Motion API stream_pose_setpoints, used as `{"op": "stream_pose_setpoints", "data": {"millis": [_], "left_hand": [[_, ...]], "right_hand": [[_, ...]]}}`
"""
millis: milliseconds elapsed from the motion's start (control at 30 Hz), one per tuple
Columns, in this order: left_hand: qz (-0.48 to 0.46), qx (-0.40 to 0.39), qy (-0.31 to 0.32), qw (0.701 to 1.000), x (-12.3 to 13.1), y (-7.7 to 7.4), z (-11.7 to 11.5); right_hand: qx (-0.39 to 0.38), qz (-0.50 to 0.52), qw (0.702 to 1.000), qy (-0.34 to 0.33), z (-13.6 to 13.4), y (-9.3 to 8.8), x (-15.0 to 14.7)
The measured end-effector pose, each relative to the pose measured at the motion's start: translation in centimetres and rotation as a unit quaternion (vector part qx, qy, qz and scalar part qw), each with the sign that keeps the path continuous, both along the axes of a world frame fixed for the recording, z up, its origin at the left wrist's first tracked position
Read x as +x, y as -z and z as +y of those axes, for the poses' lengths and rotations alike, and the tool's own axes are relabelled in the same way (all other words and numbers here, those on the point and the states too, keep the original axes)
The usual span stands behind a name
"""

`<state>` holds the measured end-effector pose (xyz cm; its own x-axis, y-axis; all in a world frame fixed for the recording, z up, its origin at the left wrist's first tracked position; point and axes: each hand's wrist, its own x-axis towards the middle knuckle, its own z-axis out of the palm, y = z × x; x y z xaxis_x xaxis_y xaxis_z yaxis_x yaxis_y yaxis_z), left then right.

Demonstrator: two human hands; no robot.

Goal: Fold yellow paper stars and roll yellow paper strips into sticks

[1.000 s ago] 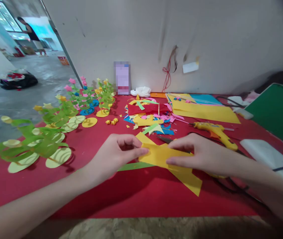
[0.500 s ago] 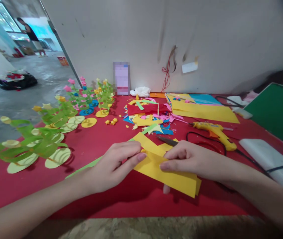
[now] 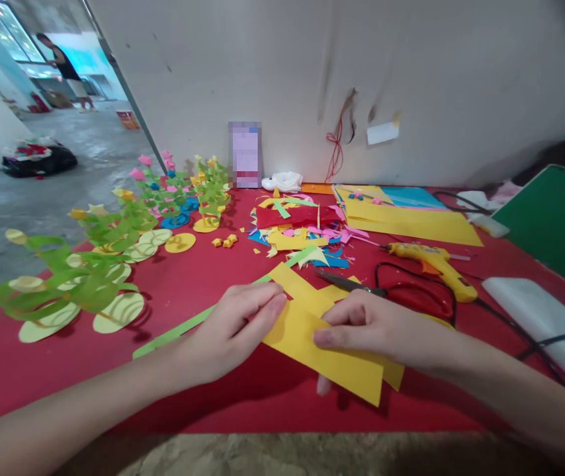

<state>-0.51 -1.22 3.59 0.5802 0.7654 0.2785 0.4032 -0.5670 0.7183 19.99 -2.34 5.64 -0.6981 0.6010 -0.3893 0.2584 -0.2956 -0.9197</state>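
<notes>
Yellow paper [image 3: 312,334] is held over the front of the red table, its pieces overlapping at an angle. My right hand [image 3: 356,327] pinches it, thumb on top and a fingertip showing below. At its left end my left hand [image 3: 250,320] is closed on the paper, with thumb and forefinger pressed together; the other fingers are hidden. Just behind my right hand lie scissors [image 3: 416,294] with red handles, blades pointing left. A green paper strip [image 3: 178,330] runs along the table under my left forearm.
Paper flowers [image 3: 114,238] on round bases fill the left side. Colourful paper scraps [image 3: 302,231] are heaped at mid-table. A yellow glue gun [image 3: 434,261] and its cable lie at right, beside a white block [image 3: 535,317]. A phone [image 3: 245,155] leans on the wall.
The yellow paper has turned slightly, its lower right corner moving down and left. My right hand has shifted a little left, and more of the scissors' red handles shows.
</notes>
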Motion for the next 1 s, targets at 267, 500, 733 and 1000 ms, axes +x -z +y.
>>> {"op": "stream_pose_setpoints", "data": {"millis": [267,500,733,1000], "left_hand": [[-0.067,-0.113,0.058,0.99,-0.5,0.6,0.4],[-0.044,-0.039,0.085,0.995,-0.5,-0.1,0.7],[-0.053,-0.014,0.057,0.997,-0.3,-0.6,0.5],[-0.133,-0.208,0.027,0.969,-0.4,0.2,0.7]], "right_hand": [[-0.034,-0.004,0.999,-0.003,-0.7,-0.3,-0.4],[-0.039,-0.013,0.999,-0.007,-0.7,-0.3,-0.4],[-0.022,-0.007,1.0,0.006,-0.5,0.0,-0.4],[-0.02,-0.021,0.999,0.029,-0.8,-0.5,-0.4]]}}
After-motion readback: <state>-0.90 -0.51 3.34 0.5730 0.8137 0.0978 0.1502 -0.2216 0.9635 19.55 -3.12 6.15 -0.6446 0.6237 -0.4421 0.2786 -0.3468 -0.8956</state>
